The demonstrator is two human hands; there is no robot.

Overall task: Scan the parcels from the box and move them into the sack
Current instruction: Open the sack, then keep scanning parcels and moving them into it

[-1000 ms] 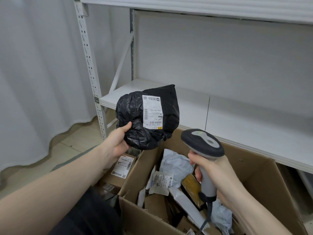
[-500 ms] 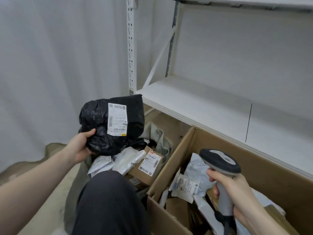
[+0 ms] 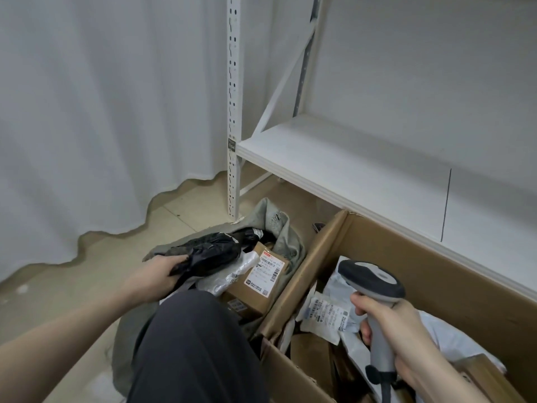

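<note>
Left hand is clamped on the black parcel, holding it low over the open grey sack, just above a brown carton and a white bag already lying in there. Right hand is wrapped round the scanner handle, hovering over the cardboard box with parcels inside.

Left hand: fingers closed on a black parcel, held over the open grey sack. Just beyond these fingers, inside the sack, lie a white parcel and a labelled carton. Right hand: fingers wrapped round the scanner grip, above parcels in the box.
</note>
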